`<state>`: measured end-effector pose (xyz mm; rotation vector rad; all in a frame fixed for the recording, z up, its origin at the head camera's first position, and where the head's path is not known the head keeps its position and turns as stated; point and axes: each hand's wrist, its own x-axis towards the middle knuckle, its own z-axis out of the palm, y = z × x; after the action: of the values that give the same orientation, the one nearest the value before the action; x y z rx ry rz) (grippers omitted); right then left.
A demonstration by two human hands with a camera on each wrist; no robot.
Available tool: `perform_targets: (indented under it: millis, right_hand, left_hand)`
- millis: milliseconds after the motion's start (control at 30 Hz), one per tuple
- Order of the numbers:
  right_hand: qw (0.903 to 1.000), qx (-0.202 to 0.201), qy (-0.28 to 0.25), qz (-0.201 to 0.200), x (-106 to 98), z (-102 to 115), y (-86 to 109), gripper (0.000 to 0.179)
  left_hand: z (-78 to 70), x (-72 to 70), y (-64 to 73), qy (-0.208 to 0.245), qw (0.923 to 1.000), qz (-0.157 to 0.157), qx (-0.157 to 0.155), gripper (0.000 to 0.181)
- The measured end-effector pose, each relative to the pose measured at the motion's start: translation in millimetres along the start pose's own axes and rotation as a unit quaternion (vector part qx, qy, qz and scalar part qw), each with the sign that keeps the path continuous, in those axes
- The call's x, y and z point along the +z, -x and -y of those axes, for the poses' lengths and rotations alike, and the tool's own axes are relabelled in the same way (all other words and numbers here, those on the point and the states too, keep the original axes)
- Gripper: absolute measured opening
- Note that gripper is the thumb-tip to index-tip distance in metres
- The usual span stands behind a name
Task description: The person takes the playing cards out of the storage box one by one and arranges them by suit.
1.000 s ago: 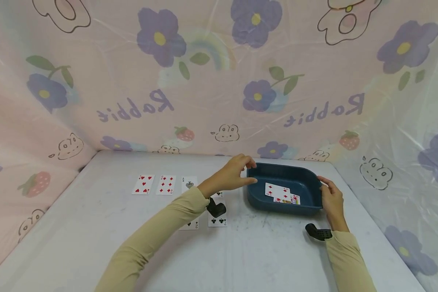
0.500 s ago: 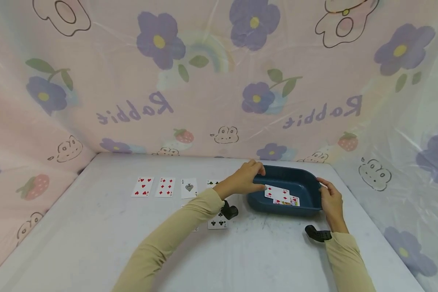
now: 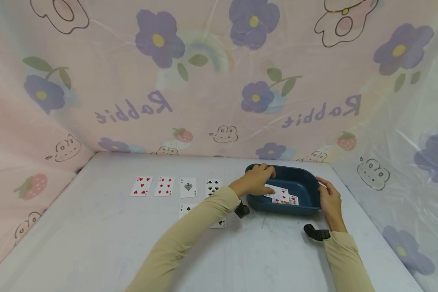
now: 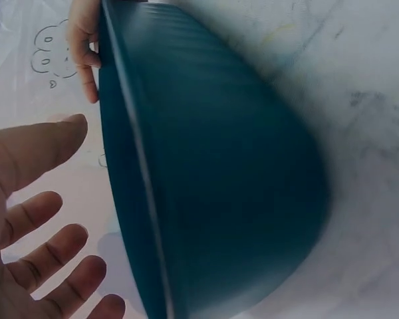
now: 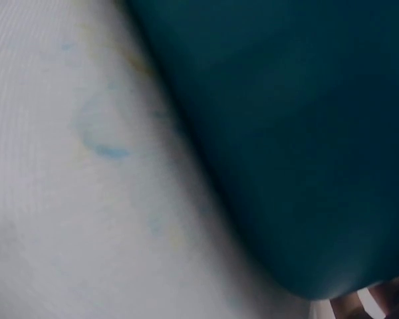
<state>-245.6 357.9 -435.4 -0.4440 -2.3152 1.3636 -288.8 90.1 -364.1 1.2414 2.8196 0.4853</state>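
A dark blue plastic basin stands on the right of the table. My right hand grips its right end by the rim; in the right wrist view only its fingertips show at the basin's lower edge. Over the basin's left end hovers my left hand, and the left wrist view shows its fingers apart and holding nothing. Inside the basin, a diamonds card partly covers a face card. The left thumb is near the diamonds card; whether it touches cannot be told.
Left of the basin lie a five of hearts, a six of diamonds, an ace of spades and a clubs card. Nearer are a two of spades and another clubs card, partly hidden by the left sleeve.
My left hand has moved right, from the basin's left rim to above its inside near the cards. The right hand keeps its grip on the rim, and the basin stays in place.
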Motion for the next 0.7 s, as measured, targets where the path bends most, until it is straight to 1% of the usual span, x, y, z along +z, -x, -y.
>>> perform_targets:
  millis: [167,333,467,700]
  right_hand:
    - [1.0000,0.000,0.003,-0.003,1,0,0.1,0.041]
    - [1.0000,-0.003,0.004,-0.008,1,2,0.9,0.040]
    - [0.9999,-0.003,0.006,-0.009,1,1,0.9,0.040]
    - [0.9999,0.000,-0.001,-0.017,2,0,-1.2,0.040]
  left_hand:
    - [-2.5,9.8,-7.7,-0.006,0.9997,0.006,-0.021,0.048]
    - [-4.7,20.3,-15.6,-0.029,0.9984,0.012,-0.047,0.051]
    - [-6.5,27.5,-22.0,-0.046,0.9970,0.018,-0.060,0.055]
    - [-9.3,37.5,-28.2,-0.104,0.9915,0.036,-0.069,0.060]
